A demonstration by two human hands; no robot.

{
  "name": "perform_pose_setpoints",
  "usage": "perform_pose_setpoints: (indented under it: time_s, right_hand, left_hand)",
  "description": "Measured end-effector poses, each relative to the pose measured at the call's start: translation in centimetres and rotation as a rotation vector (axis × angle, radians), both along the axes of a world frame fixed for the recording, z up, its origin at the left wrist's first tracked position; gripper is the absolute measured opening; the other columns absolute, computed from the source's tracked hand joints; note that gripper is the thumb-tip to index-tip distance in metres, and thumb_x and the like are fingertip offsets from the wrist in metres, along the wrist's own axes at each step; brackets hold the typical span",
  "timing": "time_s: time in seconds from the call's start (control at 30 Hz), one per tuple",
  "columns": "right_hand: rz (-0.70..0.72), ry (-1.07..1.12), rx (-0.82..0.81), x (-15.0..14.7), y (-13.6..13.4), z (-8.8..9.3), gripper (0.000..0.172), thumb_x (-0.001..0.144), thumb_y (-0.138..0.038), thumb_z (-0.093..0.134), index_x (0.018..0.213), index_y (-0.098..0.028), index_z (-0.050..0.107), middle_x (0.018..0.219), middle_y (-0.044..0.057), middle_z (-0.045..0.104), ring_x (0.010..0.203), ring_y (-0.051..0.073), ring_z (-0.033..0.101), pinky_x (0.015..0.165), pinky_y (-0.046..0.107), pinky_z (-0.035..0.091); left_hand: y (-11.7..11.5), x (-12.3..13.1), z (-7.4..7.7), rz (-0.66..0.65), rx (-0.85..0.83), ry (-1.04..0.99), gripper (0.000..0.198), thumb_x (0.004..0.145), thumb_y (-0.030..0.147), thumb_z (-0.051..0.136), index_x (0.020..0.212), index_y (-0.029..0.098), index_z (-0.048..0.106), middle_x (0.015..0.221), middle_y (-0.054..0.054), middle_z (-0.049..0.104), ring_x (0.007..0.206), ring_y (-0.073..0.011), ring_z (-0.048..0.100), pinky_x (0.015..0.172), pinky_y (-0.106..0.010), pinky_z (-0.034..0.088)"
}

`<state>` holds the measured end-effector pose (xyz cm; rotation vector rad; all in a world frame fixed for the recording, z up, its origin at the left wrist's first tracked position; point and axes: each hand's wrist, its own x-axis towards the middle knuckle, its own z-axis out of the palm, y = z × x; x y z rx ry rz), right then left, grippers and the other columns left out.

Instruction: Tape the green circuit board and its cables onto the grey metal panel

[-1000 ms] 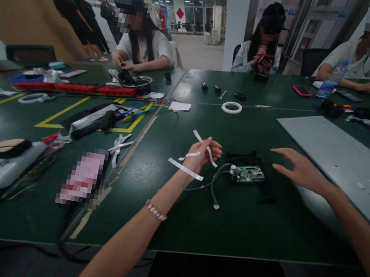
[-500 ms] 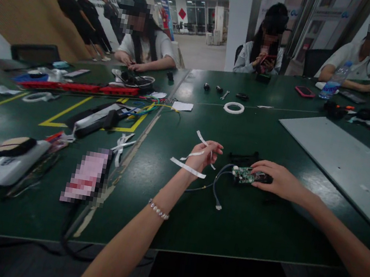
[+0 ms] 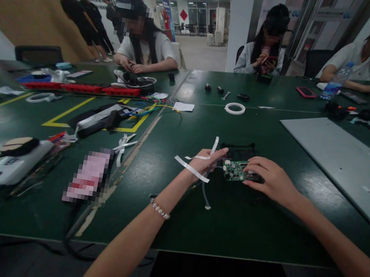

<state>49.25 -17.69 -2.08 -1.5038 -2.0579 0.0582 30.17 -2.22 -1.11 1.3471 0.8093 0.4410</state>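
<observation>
A small green circuit board (image 3: 234,170) with wires trailing from it lies on the dark green table (image 3: 246,216). My right hand (image 3: 269,178) grips the board's right end, fingers curled on it. My left hand (image 3: 207,160) is closed around several white tape strips (image 3: 191,168) that stick out from it, and its fingertips touch the board's left edge. A thin cable with a white plug (image 3: 205,198) hangs from the board toward me. A black frame (image 3: 238,150) lies just behind the board.
A grey metal panel (image 3: 342,159) lies to the right. A white tape roll (image 3: 235,108) sits farther back. To the left lie a red power strip (image 3: 79,87), a white device (image 3: 12,164), loose cables and yellow floor-style markings. Three people sit across the table; others stand far left.
My right hand came down from the air onto the circuit board and took hold of it. The board slid left toward my left hand, which now touches it.
</observation>
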Motion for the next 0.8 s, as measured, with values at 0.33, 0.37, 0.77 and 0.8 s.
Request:
perform_pose_setpoints:
  time_s: [0.33,0.37,0.77,0.8]
  right_hand:
    - [-0.641,-0.068,-0.110,10.6,0.3,-0.8,0.064,0.089,-0.052,0.042,0.141,-0.015,0.034,0.144,0.018,0.036,0.133,0.032,0.032,0.107,0.051,0.028]
    - [-0.813,-0.101,-0.164,12.9,0.1,-1.3,0.069,0.088,-0.056,0.041,0.141,-0.012,0.034,0.145,0.022,0.031,0.134,0.036,0.028,0.105,0.056,0.026]
    - [-1.064,-0.105,-0.470,20.0,-1.7,-5.2,0.077,0.087,-0.066,0.026,0.137,-0.008,0.038,0.140,0.030,0.031,0.126,0.040,0.031,0.094,0.060,0.027]
    - [-1.047,-0.119,-0.476,20.2,-1.8,-5.3,0.076,0.088,-0.065,0.026,0.138,-0.009,0.038,0.140,0.029,0.032,0.126,0.040,0.032,0.094,0.060,0.027]
  left_hand:
    - [0.4,-0.1,0.4,0.028,0.058,-0.020,0.028,0.072,0.039,0.072,0.067,0.012,0.064,0.055,-0.003,0.057,0.039,-0.0026,0.032,0.035,-0.019,0.016]
    - [0.5,-0.2,0.4,0.025,0.055,-0.030,0.028,0.072,0.038,0.072,0.067,0.012,0.064,0.059,-0.004,0.060,0.039,-0.0023,0.033,0.035,-0.019,0.016]
    - [0.5,-0.2,0.9,0.041,0.038,-0.063,0.025,0.072,0.036,0.073,0.067,0.012,0.067,0.060,-0.004,0.062,0.037,-0.0007,0.031,0.032,-0.019,0.017]
    - [0.5,-0.2,1.0,0.046,0.040,-0.060,0.025,0.072,0.036,0.073,0.068,0.012,0.067,0.057,-0.003,0.060,0.037,-0.0009,0.031,0.032,-0.019,0.017]
